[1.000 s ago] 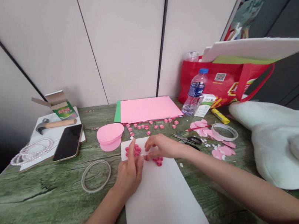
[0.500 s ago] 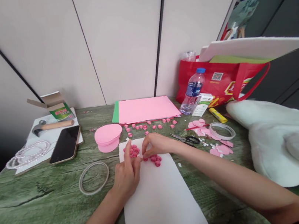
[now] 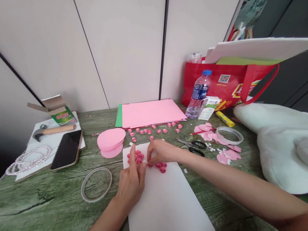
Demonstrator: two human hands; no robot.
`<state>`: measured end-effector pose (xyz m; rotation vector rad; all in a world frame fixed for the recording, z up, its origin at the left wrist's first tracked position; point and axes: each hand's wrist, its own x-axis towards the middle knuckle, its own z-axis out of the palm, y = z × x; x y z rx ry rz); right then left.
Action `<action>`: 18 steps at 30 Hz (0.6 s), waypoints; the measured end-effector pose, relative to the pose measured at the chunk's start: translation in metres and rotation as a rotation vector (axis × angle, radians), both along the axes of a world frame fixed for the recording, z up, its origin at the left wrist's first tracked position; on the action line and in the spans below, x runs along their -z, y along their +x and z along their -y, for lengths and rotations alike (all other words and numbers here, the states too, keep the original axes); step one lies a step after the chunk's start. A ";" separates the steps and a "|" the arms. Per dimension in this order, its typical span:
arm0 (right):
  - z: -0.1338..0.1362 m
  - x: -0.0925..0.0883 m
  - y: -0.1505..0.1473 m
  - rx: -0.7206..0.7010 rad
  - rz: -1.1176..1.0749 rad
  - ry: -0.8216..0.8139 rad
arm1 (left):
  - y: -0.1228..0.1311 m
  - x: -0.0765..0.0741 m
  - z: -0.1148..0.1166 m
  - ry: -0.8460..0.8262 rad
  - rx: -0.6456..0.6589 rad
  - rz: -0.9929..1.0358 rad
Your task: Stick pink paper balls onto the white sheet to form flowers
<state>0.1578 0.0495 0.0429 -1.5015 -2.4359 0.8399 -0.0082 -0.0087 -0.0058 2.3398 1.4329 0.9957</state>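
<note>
A white sheet of paper (image 3: 167, 206) lies lengthwise before me with small pink rolled paper roses on its upper part. One cluster of roses (image 3: 139, 156) sits partly behind my left index finger, and another group (image 3: 161, 166) lies right of centre. My left hand (image 3: 131, 180) rests on the sheet's left side, index finger stretched out and thumb pointing towards my right fingertips. With closed fingertips, my right hand (image 3: 159, 152) pinches a pink paper rose (image 3: 150, 165) against the sheet between the groups. Most of that rose is hidden by the fingers.
Loose roses (image 3: 165, 131) lie beyond the sheet, before pink paper (image 3: 150, 112). Left are pink ovals (image 3: 111, 138), a tape roll (image 3: 83, 188), phone (image 3: 68, 149), hammer (image 3: 57, 129) and beads (image 3: 30, 159). Right are scissors (image 3: 196, 148), paper scraps (image 3: 229, 154), glue stick (image 3: 225, 118), bottle (image 3: 199, 93) and red bag (image 3: 230, 81).
Both hands stay almost in place, with the right fingertips still at the same rose. The whole view has shifted very slightly.
</note>
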 end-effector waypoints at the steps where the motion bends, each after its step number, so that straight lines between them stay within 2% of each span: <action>1: 0.001 0.000 -0.001 0.009 -0.001 -0.006 | 0.000 0.001 0.000 0.012 -0.013 0.011; 5: 0.004 0.003 -0.003 0.037 0.003 -0.010 | 0.000 0.001 0.000 0.059 0.030 0.009; 11: 0.006 0.010 -0.002 0.073 -0.016 0.043 | 0.000 0.001 -0.002 0.040 0.101 -0.035; 18: 0.009 0.007 -0.005 0.077 0.010 0.027 | 0.000 0.002 -0.002 0.043 0.068 -0.046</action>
